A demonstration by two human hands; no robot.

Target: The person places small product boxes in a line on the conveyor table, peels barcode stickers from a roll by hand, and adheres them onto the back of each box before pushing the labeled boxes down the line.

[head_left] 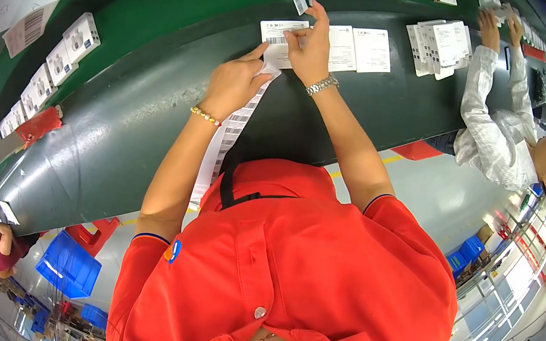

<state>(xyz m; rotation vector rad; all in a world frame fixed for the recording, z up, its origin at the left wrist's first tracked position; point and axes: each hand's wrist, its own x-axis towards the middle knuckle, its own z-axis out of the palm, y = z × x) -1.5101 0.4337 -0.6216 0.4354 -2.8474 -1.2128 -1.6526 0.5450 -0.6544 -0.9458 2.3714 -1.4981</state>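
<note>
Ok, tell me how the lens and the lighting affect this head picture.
Head view: fisheye bends the dark conveyor belt into an arc, with black corners around the round image; glare bleaches the windows at lower right; the right hand and left hand on the white box look sharp.

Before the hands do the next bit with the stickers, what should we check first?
1. Left hand has hold of the label strip: ok, its fingers pinch the top end.
2. Right hand is on the white box: ok, its fingertips press on it.
3. Strip hangs free: ok, it trails down over the belt edge with no snag showing.
4. Small label past the fingertips is stuck flat: cannot tell.
5. More white boxes wait alongside: ok, two lie just to the right.
6. Neighbour's hands stay apart: ok, they work at their own stack farther along.
</note>
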